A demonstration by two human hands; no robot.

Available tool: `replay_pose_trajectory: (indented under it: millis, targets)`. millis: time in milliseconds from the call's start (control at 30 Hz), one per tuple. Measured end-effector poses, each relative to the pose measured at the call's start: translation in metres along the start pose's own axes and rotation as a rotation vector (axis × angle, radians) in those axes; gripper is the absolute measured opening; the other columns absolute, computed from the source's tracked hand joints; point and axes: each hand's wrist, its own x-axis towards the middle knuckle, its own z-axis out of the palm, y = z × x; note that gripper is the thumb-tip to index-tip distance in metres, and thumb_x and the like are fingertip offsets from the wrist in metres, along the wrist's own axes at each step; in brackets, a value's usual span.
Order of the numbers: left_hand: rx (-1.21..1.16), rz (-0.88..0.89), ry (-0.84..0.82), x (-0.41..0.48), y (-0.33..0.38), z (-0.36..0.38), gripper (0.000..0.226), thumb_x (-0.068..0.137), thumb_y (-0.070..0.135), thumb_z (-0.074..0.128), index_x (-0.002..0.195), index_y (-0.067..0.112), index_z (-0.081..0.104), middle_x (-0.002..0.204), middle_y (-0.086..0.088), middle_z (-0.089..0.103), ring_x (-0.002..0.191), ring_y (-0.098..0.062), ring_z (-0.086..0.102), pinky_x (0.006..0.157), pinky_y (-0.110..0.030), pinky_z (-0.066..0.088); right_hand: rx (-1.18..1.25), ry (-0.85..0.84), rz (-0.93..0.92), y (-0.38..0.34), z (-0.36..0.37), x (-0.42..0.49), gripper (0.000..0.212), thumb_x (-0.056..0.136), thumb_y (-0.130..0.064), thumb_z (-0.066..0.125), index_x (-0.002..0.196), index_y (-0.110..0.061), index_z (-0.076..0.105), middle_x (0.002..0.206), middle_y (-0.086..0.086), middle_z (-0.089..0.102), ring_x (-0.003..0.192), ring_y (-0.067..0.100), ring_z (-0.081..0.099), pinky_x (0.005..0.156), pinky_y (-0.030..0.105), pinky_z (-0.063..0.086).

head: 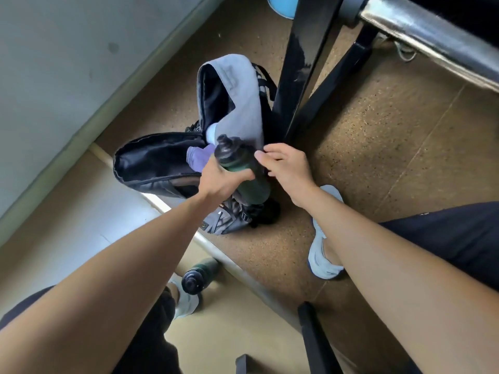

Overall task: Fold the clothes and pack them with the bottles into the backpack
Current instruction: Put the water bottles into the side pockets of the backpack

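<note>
The left hand (218, 179) has its grip curled round the green bottle (239, 161), which is tilted just above the open backpack (151, 163). The right hand (290, 171) hovers beside the backpack, its grip loose and wide. Purple clothes (198, 157) lie inside the backpack, and a second bottle (198, 275) lies well apart from it.

Speckled brown floor (378, 130) w/ black frame legs (302, 63) — pale wall (40, 63) at left, chrome bar (432, 41) top right.
</note>
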Motion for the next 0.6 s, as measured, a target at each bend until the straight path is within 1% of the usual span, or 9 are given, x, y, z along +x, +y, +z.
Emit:
replay_pose_trajectory:
  millis: [33,67,167,233,300,367,433,533,600]
  targets:
    - [-0.091,-0.038,0.047,-0.002,0.003,-0.006,0.028,0.063,0.025,0.083,0.087,0.028,0.070,0.083,0.013,0.074,0.083,-0.011,0.069,0.076,-0.028,0.054,0.023,0.095,0.060,0.010,-0.003,0.001,0.011,0.085,-0.032,0.075,0.095,-0.029,0.072,0.091,-0.005,0.074,0.086,0.014,0.071,0.074,0.028,0.060]
    - [-0.177,-0.071,0.077,-0.001,0.003,-0.013,0.022,0.066,0.020,0.080,0.084,0.025,0.070,0.081,0.011,0.072,0.082,-0.013,0.066,0.075,-0.027,0.051,0.010,0.176,0.113,0.022,-0.005,0.001,0.006,0.088,-0.024,0.069,0.085,-0.030,0.070,0.084,-0.005,0.072,0.082,0.019,0.070,0.071,0.031,0.059]
    - [-0.405,-0.207,0.084,0.001,-0.005,-0.031,0.024,0.072,0.021,0.070,0.096,0.019,0.068,0.100,0.002,0.073,0.099,-0.020,0.065,0.081,-0.032,0.052,-0.107,0.171,0.248,0.070,0.005,0.000,0.027,0.086,-0.006,0.060,0.068,-0.025,0.065,0.069,-0.004,0.064,0.075,0.025,0.062,0.067,0.036,0.052]
    - [-0.509,-0.303,0.071,0.001,-0.009,-0.040,0.032,0.072,0.028,0.063,0.103,0.021,0.062,0.116,-0.003,0.069,0.112,-0.024,0.063,0.098,-0.040,0.052,-0.179,0.068,0.281,0.090,0.021,-0.005,0.025,0.088,-0.005,0.063,0.073,-0.025,0.068,0.073,-0.003,0.066,0.076,0.024,0.063,0.070,0.036,0.053]
    - [-0.597,-0.364,0.075,0.002,-0.016,-0.047,0.044,0.068,0.032,0.059,0.111,0.020,0.059,0.125,-0.006,0.066,0.118,-0.027,0.062,0.109,-0.045,0.048,-0.188,0.026,0.247,0.094,0.042,-0.007,0.013,0.088,-0.011,0.069,0.086,-0.023,0.073,0.083,-0.001,0.069,0.080,0.022,0.064,0.075,0.036,0.053]
    - [-0.681,-0.413,0.079,0.004,-0.023,-0.056,0.062,0.060,0.035,0.059,0.120,0.017,0.059,0.128,-0.008,0.067,0.122,-0.029,0.064,0.111,-0.048,0.047,-0.253,-0.019,0.132,0.093,0.062,-0.006,0.016,0.086,-0.018,0.074,0.102,-0.021,0.074,0.096,0.002,0.063,0.085,0.020,0.062,0.080,0.029,0.050]
    - [-0.733,-0.435,0.089,0.006,-0.030,-0.066,0.069,0.059,0.036,0.060,0.125,0.016,0.059,0.125,-0.009,0.070,0.127,-0.031,0.063,0.110,-0.049,0.048,-0.364,-0.078,0.057,0.092,0.076,-0.002,0.023,0.085,-0.020,0.073,0.108,-0.022,0.072,0.107,0.002,0.050,0.093,0.021,0.058,0.088,0.028,0.049]
    - [-0.752,-0.440,0.094,0.006,-0.036,-0.076,0.069,0.061,0.037,0.060,0.126,0.017,0.059,0.121,-0.009,0.071,0.124,-0.031,0.066,0.109,-0.047,0.049,-0.560,-0.107,0.116,0.097,0.081,0.003,0.011,0.087,-0.030,0.069,0.097,-0.026,0.066,0.113,0.002,0.036,0.102,0.024,0.044,0.086,0.035,0.047]
    - [-0.743,-0.428,0.091,0.005,-0.037,-0.078,0.068,0.061,0.038,0.061,0.126,0.017,0.058,0.118,-0.007,0.071,0.116,-0.029,0.068,0.106,-0.044,0.052,-0.639,-0.116,0.196,0.099,0.079,0.004,0.012,0.086,-0.034,0.069,0.095,-0.027,0.066,0.113,0.002,0.041,0.097,0.026,0.045,0.079,0.033,0.045]
